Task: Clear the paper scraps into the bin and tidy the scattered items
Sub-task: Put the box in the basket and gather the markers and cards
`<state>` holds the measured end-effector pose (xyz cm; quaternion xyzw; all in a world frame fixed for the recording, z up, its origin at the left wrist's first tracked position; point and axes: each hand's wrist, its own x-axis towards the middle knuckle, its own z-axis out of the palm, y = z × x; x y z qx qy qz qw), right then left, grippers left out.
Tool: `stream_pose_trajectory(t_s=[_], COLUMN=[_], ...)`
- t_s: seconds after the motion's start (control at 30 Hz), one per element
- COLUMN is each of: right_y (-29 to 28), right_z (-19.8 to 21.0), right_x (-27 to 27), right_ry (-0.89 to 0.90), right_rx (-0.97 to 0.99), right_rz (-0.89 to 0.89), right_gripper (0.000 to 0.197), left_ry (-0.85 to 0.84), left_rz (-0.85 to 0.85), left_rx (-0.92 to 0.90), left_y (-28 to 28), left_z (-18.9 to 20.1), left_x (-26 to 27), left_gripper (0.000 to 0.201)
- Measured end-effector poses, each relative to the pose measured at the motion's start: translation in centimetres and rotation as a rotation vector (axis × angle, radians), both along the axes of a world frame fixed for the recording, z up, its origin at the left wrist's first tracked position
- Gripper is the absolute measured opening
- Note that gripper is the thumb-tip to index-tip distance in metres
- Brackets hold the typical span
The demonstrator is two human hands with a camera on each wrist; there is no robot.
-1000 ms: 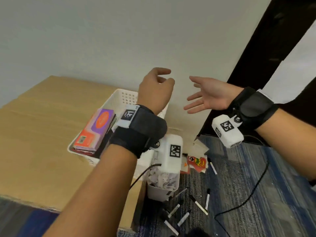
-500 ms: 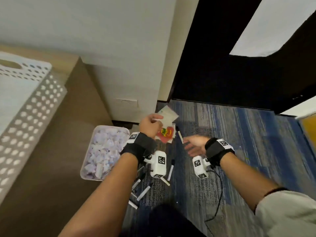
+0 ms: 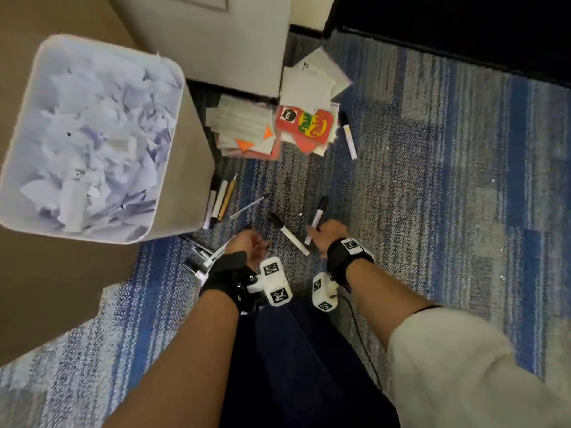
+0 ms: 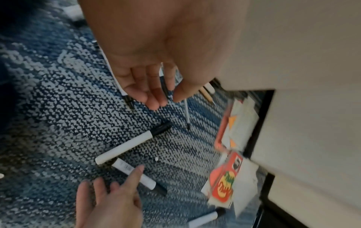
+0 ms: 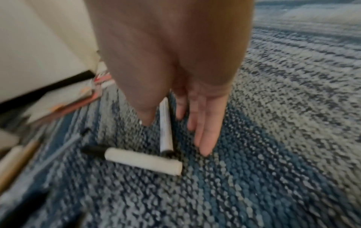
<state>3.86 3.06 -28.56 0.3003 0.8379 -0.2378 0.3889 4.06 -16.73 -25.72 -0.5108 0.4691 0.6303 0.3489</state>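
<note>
A white bin (image 3: 185,183) heaped with paper scraps (image 3: 92,134) stands on the carpet at the left. My left hand (image 3: 247,244) hangs just above the carpet with its fingers (image 4: 154,98) loosely curled and holding nothing. My right hand (image 3: 326,231) reaches down with straight fingers (image 5: 205,138). A white marker with a black cap (image 3: 315,219) (image 5: 165,123) lies between its thumb and fingers, with the index finger touching it in the left wrist view (image 4: 126,167). A second white marker (image 3: 293,239) (image 4: 129,145) (image 5: 142,160) lies on the carpet between the two hands.
A pile of white papers (image 3: 244,128) and a red card pack (image 3: 304,123) lies against the wall base. Pens and a pencil (image 3: 221,199) sit beside the bin, a thin pen (image 3: 247,206) close by. More markers (image 3: 197,257) lie by my left wrist, another (image 3: 349,140) beyond the cards.
The view has tipped down to the floor. My left hand has left the card pile and come back toward me. My right hand has dropped onto a marker.
</note>
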Motion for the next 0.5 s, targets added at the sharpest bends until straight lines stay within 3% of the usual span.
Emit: stream_pose_trajectory(t_s=[0.1,0.17,0.23,0.33,0.4,0.5], right_y=[-1.0,-1.2,-1.4,-2.2,-2.9,-3.0], right_z=[-2.4,-2.9,-2.6,-0.5,1.0,1.6], right_x=[0.2,0.6,0.9,1.9,2.5,3.0], right_ry=[0.19,0.327,0.494,0.593,0.576,0.46], right_rx=[0.151,0.127,-0.085,-0.381,-0.471,-0.549], right_rz=[0.05,0.064,0.074,0.232,0.358,0.408], right_gripper=[0.035,0.032,0.023,0.016,0.02,0.024], left_ry=[-0.004,0.02,0.076,0.187,0.233,0.305], left_rz=[0.201,0.274,0.221,-0.05,-0.125,-0.059], left_rx=[0.127,0.154,0.104,0.064,0.043,-0.05], left_y=[-1.4,-1.6,-1.3,0.0,0.7,0.8], left_z=[-2.7,-3.4,-3.6,-3.1,-3.4,-3.8], left_x=[1.1,1.6,1.8,2.1,2.9,4.3], left_gripper=[0.036,0.032,0.028,0.05,0.054,0.038])
